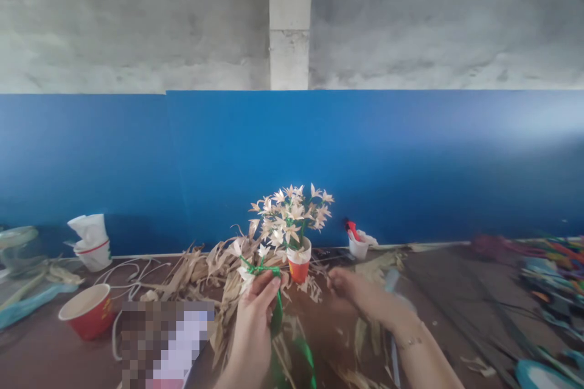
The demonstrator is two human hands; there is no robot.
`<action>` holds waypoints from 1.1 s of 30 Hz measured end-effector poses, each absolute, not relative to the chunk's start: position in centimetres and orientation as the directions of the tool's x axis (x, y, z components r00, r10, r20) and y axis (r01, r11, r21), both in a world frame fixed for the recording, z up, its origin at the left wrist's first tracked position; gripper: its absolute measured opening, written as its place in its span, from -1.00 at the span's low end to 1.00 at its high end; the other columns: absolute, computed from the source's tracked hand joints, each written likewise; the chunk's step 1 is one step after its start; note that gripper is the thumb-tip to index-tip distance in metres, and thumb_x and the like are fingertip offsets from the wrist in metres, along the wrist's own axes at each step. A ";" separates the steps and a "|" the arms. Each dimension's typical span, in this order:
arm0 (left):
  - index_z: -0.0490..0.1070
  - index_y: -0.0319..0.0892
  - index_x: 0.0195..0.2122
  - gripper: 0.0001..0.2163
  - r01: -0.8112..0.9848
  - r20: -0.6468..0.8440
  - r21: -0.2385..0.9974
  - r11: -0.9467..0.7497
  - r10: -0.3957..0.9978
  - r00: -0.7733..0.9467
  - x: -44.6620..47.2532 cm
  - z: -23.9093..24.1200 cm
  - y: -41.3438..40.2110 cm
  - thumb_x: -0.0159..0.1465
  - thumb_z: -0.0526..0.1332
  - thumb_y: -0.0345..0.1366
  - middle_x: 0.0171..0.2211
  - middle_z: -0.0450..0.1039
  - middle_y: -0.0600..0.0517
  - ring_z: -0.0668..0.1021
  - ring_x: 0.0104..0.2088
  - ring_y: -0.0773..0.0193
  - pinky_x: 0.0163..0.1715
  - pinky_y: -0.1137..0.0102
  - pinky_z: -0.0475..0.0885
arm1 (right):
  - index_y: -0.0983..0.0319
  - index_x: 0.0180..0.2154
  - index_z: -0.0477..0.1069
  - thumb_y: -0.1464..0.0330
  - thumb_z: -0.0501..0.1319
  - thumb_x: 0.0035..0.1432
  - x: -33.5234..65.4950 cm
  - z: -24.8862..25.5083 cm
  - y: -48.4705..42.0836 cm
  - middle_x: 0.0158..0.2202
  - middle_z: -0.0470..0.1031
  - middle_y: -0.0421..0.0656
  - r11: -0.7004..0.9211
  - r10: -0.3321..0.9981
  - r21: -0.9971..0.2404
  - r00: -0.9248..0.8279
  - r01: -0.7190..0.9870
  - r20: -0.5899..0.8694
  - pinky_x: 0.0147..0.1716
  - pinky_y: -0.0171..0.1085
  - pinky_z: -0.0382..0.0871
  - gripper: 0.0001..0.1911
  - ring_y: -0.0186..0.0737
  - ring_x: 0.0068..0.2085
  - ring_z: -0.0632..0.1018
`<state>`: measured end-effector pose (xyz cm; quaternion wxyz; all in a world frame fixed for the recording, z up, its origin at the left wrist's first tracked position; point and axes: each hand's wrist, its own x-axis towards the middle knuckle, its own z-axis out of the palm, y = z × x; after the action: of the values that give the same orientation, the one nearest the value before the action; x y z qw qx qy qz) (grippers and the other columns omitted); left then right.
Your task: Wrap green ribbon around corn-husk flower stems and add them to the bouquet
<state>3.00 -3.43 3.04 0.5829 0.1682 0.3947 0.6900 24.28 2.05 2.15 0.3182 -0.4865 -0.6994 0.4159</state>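
Observation:
Pinched in my left hand (pixel 260 304) is a small flower sprig (pixel 255 268) with pale petals and a green-wrapped stem. Green tape (pixel 277 315) hangs below that hand, and more of it shows lower down. My right hand (pixel 353 292) is a little way to the right, its fingers curled and blurred by motion; whatever they may grip I cannot make out. Just behind the hands, a red and white paper cup (pixel 299 268) stands upright with a bunch of pale star-shaped flowers (pixel 292 216) on green stems.
Dry corn husks (pixel 196 270) lie heaped around the cup. To the left are a red paper tub (pixel 89 313), a white cup with tissue (pixel 92 252) and a white cable (pixel 132 273). A small white cup (pixel 358 247) holds a red-handled tool. Coloured bundles (pixel 547 279) lie far right. A blue panel (pixel 292 152) closes the back.

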 end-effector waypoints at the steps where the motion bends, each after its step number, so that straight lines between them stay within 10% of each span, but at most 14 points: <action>1: 0.47 -0.21 -0.32 -0.71 -0.677 -0.242 0.736 0.001 0.934 -0.262 3.3 2.9 -3.5 -0.12 0.39 -0.42 -0.42 0.58 0.00 0.59 -0.39 0.28 -0.43 0.52 0.42 | 0.21 -0.38 0.37 0.16 0.26 -0.10 23.5 2.4 1.8 -0.42 0.47 -0.20 0.132 0.943 -0.954 -0.331 0.269 0.037 -0.38 -0.30 0.32 -0.72 -0.25 -0.40 0.47; 6: 0.47 -0.18 -0.22 -0.64 -0.697 -0.272 0.715 0.053 0.939 -0.208 4.6 1.7 -3.9 -0.11 0.39 -0.40 -0.42 0.59 -0.02 0.61 -0.35 0.16 -0.40 0.41 0.47 | 0.18 -0.16 0.25 0.11 0.14 0.04 17.9 3.0 0.0 -0.25 0.46 -0.14 0.123 0.939 -0.980 -0.300 -0.158 0.166 -0.24 -0.27 0.35 -0.63 -0.19 -0.22 0.51; 16: 0.55 -0.21 -0.24 -0.63 -0.496 -0.028 0.868 0.015 0.999 -0.019 6.6 -1.8 -3.7 -0.08 0.36 -0.16 -0.36 0.58 -0.13 0.59 -0.35 0.07 -0.37 0.32 0.45 | 0.21 -0.30 0.26 0.32 0.26 -0.15 15.9 4.1 -0.8 -0.53 0.42 -0.27 0.178 0.983 -0.984 0.043 0.020 0.179 -0.49 -0.33 0.30 -0.70 -0.25 -0.47 0.47; 22: 0.50 -0.14 -0.72 -0.90 -0.109 0.136 0.985 -0.135 0.991 0.005 5.7 1.1 -6.2 -0.12 0.34 -0.30 -0.72 0.43 0.04 0.49 -0.56 0.19 -0.53 0.43 0.36 | 0.22 -0.36 0.28 0.44 0.19 -0.20 19.0 5.1 0.2 -0.57 0.39 -0.32 0.111 0.990 -0.988 -0.095 0.103 0.102 -0.55 -0.40 0.20 -0.76 -0.38 -0.55 0.38; 27: 0.58 -0.11 -0.48 -0.92 0.225 0.390 0.910 -0.347 0.902 -0.184 1.9 5.2 -5.7 -0.01 0.29 -0.31 -0.38 0.56 -0.07 0.52 -0.30 0.12 -0.28 0.41 0.36 | 0.24 -0.39 0.29 0.47 0.18 -0.25 19.9 4.4 0.6 -0.56 0.32 -0.33 0.062 0.950 -0.996 -0.311 0.065 0.039 -0.62 -0.45 0.07 -0.76 -0.47 -0.60 0.25; 33: 0.57 -0.20 -0.52 -0.90 0.253 0.102 0.960 -0.119 0.992 0.079 1.6 3.1 -3.5 -0.03 0.24 -0.36 -0.55 0.52 0.01 0.48 -0.49 0.22 -0.47 0.44 0.31 | 0.23 -0.38 0.29 0.39 0.26 -0.24 19.0 4.8 -0.6 -0.50 0.30 -0.31 0.004 0.883 -0.995 -0.468 -0.095 0.048 -0.57 -0.44 0.07 -0.73 -0.45 -0.54 0.23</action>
<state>1.57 -3.49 3.08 0.4183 0.6039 0.5155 0.4412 19.02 -0.58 4.76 0.3930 -0.3342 -0.5894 0.6217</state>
